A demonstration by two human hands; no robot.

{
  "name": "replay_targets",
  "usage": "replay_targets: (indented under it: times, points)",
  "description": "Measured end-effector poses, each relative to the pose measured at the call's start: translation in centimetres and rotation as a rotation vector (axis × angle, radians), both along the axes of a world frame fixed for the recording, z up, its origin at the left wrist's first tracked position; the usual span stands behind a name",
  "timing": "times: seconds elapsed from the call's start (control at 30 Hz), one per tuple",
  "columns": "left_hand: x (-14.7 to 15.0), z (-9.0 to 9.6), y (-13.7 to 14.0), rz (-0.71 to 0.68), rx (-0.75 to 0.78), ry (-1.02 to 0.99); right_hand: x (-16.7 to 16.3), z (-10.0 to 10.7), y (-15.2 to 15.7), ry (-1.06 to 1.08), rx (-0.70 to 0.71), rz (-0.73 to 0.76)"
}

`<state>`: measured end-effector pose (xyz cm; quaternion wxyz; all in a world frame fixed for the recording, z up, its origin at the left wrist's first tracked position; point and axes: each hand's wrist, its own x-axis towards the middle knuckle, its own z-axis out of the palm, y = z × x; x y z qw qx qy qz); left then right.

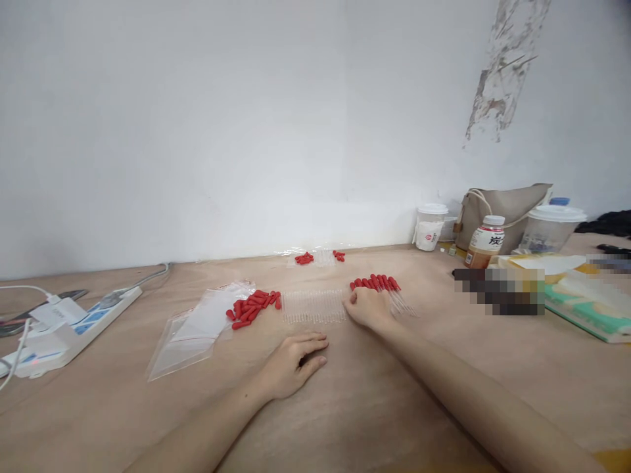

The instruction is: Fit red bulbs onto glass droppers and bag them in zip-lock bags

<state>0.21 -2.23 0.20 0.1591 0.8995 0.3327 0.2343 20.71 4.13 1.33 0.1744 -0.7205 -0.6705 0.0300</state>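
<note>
Side by side on the table lies a row of thin clear glass tubes (313, 307). At its right end is my right hand (369, 307), closed in a pinch with the fingertips down; whatever is between them is hidden. Just beyond and right of it lie several droppers (389, 284), glass tubes with red rubber bulbs on them. My left hand (296, 364) rests on the table in front of the row, fingers stretched out and holding nothing. A pile of loose red rubber bulbs (251, 307) sits at the row's left end.
Clear plastic bags (190, 335) lie left of the bulbs. More red bulbs (304, 259) are by the wall. A white power strip (86, 328) stands far left. On the right are a paper cup (430, 228), a bottle (487, 243), a bag (513, 207) and a tissue pack (586, 305).
</note>
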Motion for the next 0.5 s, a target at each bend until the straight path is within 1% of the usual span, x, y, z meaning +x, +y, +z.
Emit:
replay_targets:
  times: [0.1, 0.23, 0.3, 0.37, 0.43, 0.5]
  points:
    - [-0.1, -0.1, 0.1, 0.005, 0.003, 0.001, -0.6, 0.5, 1.3, -0.011, -0.084, -0.04]
    - [0.0, -0.1, 0.0, -0.004, 0.008, 0.01, -0.7, 0.7, 3.0, 0.02, -0.175, -0.074]
    - [0.1, -0.2, -0.1, -0.009, 0.018, 0.018, -0.7, 0.7, 3.5, 0.037, -0.213, -0.079]
    - [0.1, -0.1, 0.0, 0.015, 0.055, 0.026, -0.7, 0.7, 3.8, 0.048, -0.236, -0.079]
    - [-0.4, 0.0, 0.5, 0.12, 0.149, 0.044, -0.8, 0.7, 3.9, 0.053, -0.246, -0.078]
    - [-1.5, 0.3, 1.5, 0.327, 0.295, 0.079, -0.8, 0.8, 3.8, 0.052, -0.239, -0.071]
